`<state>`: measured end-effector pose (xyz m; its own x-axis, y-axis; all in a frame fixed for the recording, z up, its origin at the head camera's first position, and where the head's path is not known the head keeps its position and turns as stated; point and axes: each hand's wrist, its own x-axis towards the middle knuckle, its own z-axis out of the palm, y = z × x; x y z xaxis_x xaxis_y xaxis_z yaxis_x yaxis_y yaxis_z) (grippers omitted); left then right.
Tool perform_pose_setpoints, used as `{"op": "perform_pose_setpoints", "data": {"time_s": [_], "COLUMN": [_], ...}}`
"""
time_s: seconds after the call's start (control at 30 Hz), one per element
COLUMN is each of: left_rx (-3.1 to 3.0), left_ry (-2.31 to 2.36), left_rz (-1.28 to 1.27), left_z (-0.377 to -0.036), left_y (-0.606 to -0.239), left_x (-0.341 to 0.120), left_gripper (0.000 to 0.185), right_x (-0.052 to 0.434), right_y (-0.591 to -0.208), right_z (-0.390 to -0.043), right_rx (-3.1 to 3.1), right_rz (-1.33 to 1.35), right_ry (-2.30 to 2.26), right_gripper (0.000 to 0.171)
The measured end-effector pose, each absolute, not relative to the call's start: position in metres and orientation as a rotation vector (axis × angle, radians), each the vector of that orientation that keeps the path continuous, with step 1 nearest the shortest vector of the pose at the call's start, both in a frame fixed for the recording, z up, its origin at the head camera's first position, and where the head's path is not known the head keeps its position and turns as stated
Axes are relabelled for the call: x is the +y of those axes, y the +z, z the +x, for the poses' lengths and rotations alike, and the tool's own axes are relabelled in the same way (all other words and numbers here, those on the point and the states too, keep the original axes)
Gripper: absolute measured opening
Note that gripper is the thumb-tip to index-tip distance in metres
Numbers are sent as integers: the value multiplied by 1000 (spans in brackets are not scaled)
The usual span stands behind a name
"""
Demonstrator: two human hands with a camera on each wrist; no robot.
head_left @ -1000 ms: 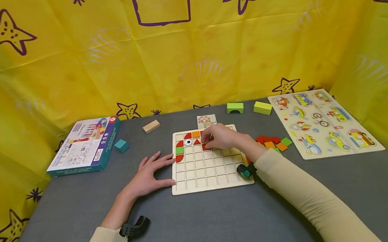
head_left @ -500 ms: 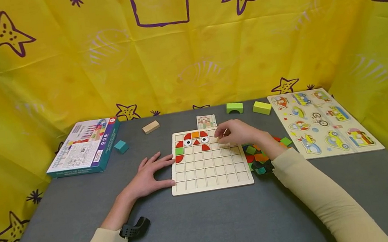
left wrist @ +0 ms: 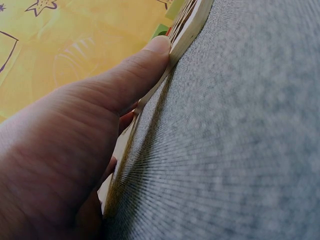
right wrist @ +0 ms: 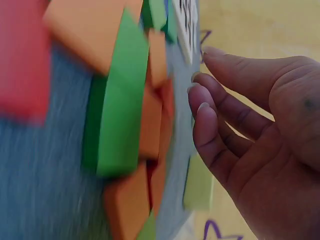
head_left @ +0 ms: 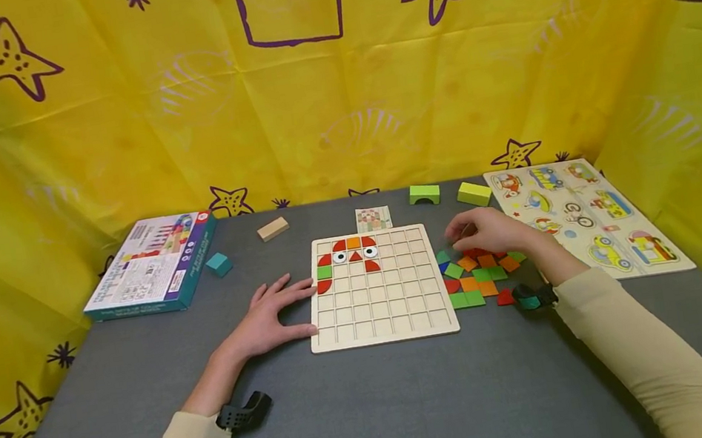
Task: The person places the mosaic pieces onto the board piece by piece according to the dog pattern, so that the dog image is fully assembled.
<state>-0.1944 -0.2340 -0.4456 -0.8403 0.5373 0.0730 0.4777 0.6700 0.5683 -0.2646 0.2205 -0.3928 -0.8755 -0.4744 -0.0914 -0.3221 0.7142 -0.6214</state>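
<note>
A pale wooden grid board [head_left: 380, 310] lies on the grey table. In its upper left cells sit red, orange and green tiles and two white eye tiles [head_left: 339, 258], forming part of a face. My left hand [head_left: 267, 319] rests at the board's left edge with fingers spread; in the left wrist view its thumb [left wrist: 142, 65] touches the wooden rim. My right hand [head_left: 487, 231] hovers over the far side of a heap of loose tiles [head_left: 483, 275], right of the board. The right wrist view shows its fingers [right wrist: 205, 120] loosely bent, holding nothing.
A small pattern card [head_left: 373, 219] lies behind the board. Green arch [head_left: 425, 195] and yellow-green [head_left: 474, 194] blocks stand at the back. A picture puzzle board [head_left: 595, 229] lies right. Leftward are a box [head_left: 149, 266], a teal cube [head_left: 219, 264] and a wooden block [head_left: 273, 229].
My right hand has moved right, from the eye tile on the board, across the grid, to above the loose tiles. The second eye tile now shows uncovered. The left hand stays put.
</note>
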Motion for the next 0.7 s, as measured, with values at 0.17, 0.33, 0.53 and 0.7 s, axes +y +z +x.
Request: {"op": "perform_pose_setpoints", "data": {"time_s": [0.17,0.33,0.53,0.7], "left_rx": [2780,2780,2778,2776], "left_ry": [900,902,908,913], "left_rz": [849,853,858,851], "left_z": [-194,-194,-195,-194], "left_y": [-446,-446,-446,-446], "left_x": [-234,-235,-235,-234], "left_gripper": [72,72,72,72], "right_x": [238,245,244,242], "right_y": [-395,-400,-402,-403], "right_z": [-262,-262,-261,-263], "right_rx": [2673,2693,2696,2702], "right_rz": [-563,-550,-602,-627], "right_ry": [-858,-789,-761,-792], "right_gripper": [24,25,26,16]}}
